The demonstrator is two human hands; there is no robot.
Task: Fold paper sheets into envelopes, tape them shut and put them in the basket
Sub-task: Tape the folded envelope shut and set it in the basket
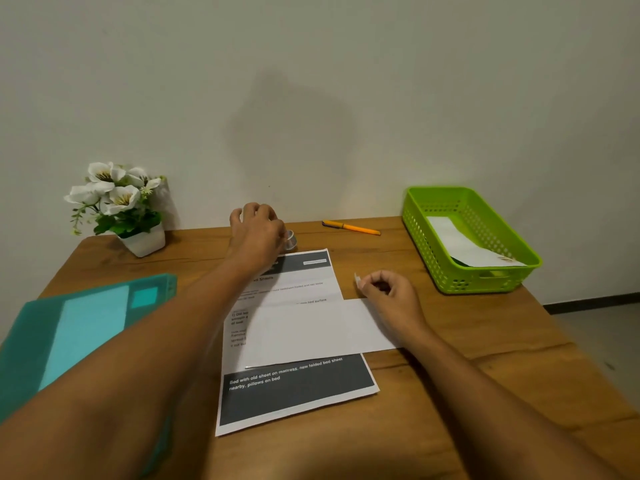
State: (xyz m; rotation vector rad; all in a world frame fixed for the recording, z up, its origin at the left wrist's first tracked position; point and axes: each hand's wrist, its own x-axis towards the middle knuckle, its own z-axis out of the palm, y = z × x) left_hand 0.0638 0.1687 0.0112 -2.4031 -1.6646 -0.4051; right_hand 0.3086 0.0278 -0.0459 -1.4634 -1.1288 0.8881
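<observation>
A folded white envelope (311, 329) lies across a printed paper sheet (294, 389) in the middle of the wooden table. My right hand (389, 292) hovers over the envelope's right end and pinches a small piece of clear tape (357, 279) between thumb and finger. My left hand (256, 230) reaches to the back of the table, fingers closed over a clear tape roll (290, 239) that shows only partly. At the right stands the green basket (485, 275), with one folded envelope (464, 245) inside.
A teal folder (86, 327) lies at the left under my left forearm. A white pot of flowers (121, 209) stands at the back left against the wall. An orange pen (351, 227) lies at the back between the tape roll and the basket.
</observation>
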